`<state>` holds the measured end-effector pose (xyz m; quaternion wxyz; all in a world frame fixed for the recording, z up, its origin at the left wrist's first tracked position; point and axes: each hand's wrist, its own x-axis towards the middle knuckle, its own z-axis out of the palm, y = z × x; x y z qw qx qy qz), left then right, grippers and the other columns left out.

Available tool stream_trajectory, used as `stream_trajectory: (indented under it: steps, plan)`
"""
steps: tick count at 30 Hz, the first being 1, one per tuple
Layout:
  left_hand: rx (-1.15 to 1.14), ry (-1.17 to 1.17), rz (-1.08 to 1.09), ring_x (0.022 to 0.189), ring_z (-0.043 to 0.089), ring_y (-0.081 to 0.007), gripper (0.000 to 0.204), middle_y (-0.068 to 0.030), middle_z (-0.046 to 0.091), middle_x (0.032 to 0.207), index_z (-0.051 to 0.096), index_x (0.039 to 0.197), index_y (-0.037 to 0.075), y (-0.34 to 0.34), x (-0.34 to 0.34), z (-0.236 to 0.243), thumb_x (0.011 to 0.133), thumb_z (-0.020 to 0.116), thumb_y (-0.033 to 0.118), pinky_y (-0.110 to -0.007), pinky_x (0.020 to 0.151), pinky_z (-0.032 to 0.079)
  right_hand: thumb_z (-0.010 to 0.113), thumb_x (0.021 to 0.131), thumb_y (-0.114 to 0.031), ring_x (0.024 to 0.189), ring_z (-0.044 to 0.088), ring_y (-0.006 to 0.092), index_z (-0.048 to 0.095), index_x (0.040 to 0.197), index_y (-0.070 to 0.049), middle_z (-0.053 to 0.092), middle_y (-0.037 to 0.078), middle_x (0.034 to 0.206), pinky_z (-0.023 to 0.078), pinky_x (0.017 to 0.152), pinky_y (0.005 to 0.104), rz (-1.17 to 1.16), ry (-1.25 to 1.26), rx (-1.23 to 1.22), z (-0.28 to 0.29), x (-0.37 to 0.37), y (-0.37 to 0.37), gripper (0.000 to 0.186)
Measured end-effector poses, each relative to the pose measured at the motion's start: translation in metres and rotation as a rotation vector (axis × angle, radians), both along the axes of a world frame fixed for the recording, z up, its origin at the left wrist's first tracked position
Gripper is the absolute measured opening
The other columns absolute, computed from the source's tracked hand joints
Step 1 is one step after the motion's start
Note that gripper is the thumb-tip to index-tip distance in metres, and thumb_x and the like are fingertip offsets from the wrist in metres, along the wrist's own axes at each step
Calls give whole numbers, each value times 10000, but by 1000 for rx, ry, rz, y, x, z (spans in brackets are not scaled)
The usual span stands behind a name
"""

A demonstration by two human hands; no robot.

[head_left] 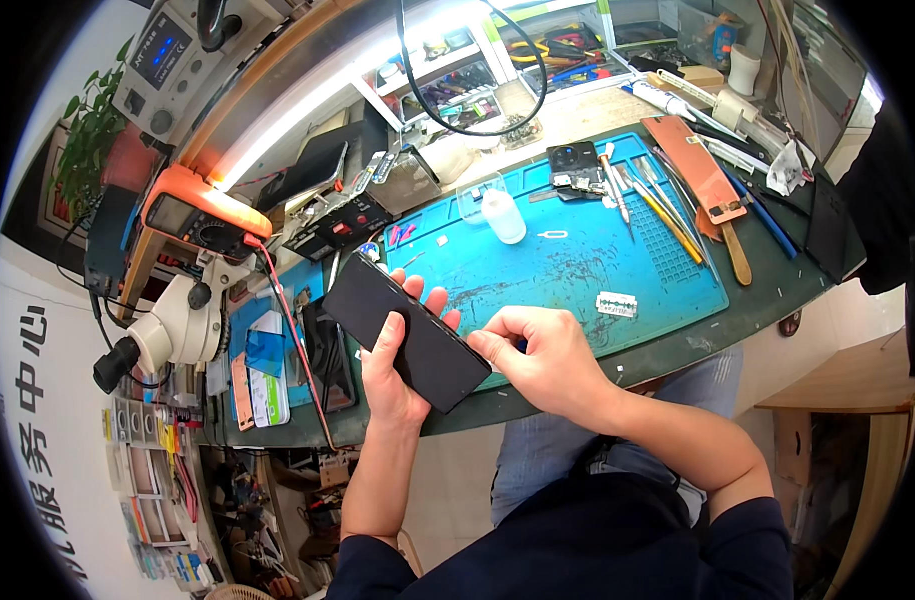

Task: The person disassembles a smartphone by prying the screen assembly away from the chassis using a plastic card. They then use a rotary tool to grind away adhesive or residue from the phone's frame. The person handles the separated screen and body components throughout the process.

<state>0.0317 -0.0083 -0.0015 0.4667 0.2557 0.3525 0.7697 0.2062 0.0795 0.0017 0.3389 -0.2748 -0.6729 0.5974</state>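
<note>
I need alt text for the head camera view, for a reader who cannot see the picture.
Seen from above, a person's left hand holds a dark smartphone while the right hand pinches its lower right edge, over a blue work mat on a cluttered repair bench. A small white bottle, a razor blade and hand tools lie on the mat; a microscope stands at left.

Both bare forearms rise from the lower edge and converge, the left hand [392, 365] cupped palm-up with fingers curled upward (thumb out of sight), while the right hand [542, 360] bends in from the right, fingertips pinched toward the left.
</note>
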Motion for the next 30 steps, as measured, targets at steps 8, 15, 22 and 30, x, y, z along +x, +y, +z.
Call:
stream_trajectory:
  steps: [8, 15, 22, 30]
  plan:
    - [-27, 13, -12, 1325, 551, -330, 520, -128, 553, 1417, 387, 1496, 49, 4, 1, -2, 1028, 585, 154, -550, 1091, 490, 705, 945, -189, 560, 584, 187, 702, 843, 20, 652, 132, 669, 443, 541, 359, -84, 31, -21, -4, -7, -3, 233]
    - [9, -48, -22, 1390, 490, -344, 510, -147, 547, 1441, 386, 1490, 28, 6, 6, -3, 1028, 571, 142, -583, 1181, 385, 701, 950, -198, 572, 600, 174, 707, 852, 20, 657, 126, 672, 457, 549, 355, -79, 32, -39, 1, -12, 0, 239]
    - [79, -91, -60, 1438, 444, -330, 496, -145, 540, 1471, 409, 1482, 21, 6, -2, -5, 1033, 565, 161, -533, 1239, 312, 697, 950, -196, 568, 612, 204, 698, 838, 13, 657, 129, 675, 455, 536, 363, -30, -13, 12, 12, -6, -1, 237]
    - [80, -45, -137, 1440, 437, -311, 547, -160, 483, 1526, 376, 1522, 31, 6, -3, -1, 1059, 517, 285, -495, 1234, 314, 699, 950, -202, 584, 624, 221, 691, 848, 0, 665, 130, 696, 469, 567, 376, -30, -19, 148, 11, -1, -4, 226]
